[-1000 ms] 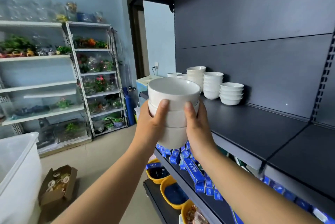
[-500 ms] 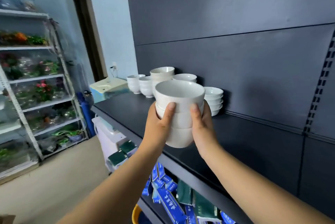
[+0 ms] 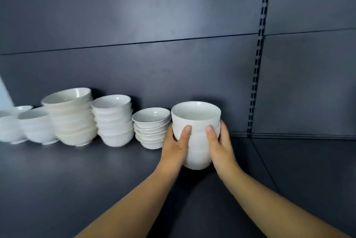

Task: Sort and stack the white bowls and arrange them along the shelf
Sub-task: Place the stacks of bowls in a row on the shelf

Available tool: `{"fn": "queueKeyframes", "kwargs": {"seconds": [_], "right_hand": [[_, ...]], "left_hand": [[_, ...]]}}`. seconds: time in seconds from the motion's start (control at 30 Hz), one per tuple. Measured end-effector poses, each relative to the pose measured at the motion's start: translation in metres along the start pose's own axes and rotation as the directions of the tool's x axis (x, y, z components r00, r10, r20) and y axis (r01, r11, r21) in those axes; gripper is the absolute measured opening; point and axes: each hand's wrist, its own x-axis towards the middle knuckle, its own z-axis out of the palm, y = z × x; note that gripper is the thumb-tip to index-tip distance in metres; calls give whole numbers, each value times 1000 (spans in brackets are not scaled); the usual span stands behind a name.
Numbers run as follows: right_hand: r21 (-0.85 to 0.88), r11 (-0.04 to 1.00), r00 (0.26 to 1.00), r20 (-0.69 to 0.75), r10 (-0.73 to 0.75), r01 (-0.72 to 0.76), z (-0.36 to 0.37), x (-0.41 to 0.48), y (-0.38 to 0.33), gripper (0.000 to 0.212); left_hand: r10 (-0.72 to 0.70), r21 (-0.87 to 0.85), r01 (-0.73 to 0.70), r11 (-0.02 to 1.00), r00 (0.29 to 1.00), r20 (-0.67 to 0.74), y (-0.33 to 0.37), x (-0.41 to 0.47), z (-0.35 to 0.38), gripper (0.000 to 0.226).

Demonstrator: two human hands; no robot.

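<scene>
Held stack: we grasp a stack of deep white ceramic bowls (image 3: 196, 157), approx. three, nested and upright.
Left hand: our left hand (image 3: 174, 149) is curled round its left side, thumb on the front wall.
Right hand: our right hand (image 3: 220, 149) grasps the right side in the same way.
Position: at the right end of the row, just beside the low stack of small white bowls (image 3: 151, 128).
Contact w/ shelf: we cannot tell if it touches the dark grey shelf (image 3: 77, 180).
Row, further left: a mid-height white bowl stack (image 3: 114, 120), a tall cream-white bowl stack (image 3: 73, 116), then blurred low stacks.

Leftmost bowls (image 3: 10, 128) blurred, cut by left edge.
</scene>
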Motion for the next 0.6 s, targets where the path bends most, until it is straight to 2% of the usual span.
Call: {"fn": "queueKeyframes", "kwargs": {"seconds": [0.13, 0.33, 0.4, 0.5, 0.6], "right_hand": [[-47, 999, 997, -73, -7, 4, 2, 14, 12, 51], [-77, 997, 990, -143, -2, -9, 3, 30, 34, 70], [-73, 997, 991, -137, -6, -4, 3, 39, 39, 68], [-76, 997, 994, -103, -20, 12, 6, 50, 47, 65], [-57, 998, 996, -81, -28, 23, 8, 59, 54, 62]], "left_hand": [[9, -74, -3, 997, 997, 82, -18, 24, 0, 57], [-27, -125, 40, 991, 994, 108, -44, 43, 1, 78], [-43, -133, 58, 989, 992, 116, -48, 49, 1, 76], [-63, -168, 83, 982, 991, 121, -52, 54, -2, 60], [-84, -173, 112, 979, 984, 159, -56, 60, -4, 61]]}}
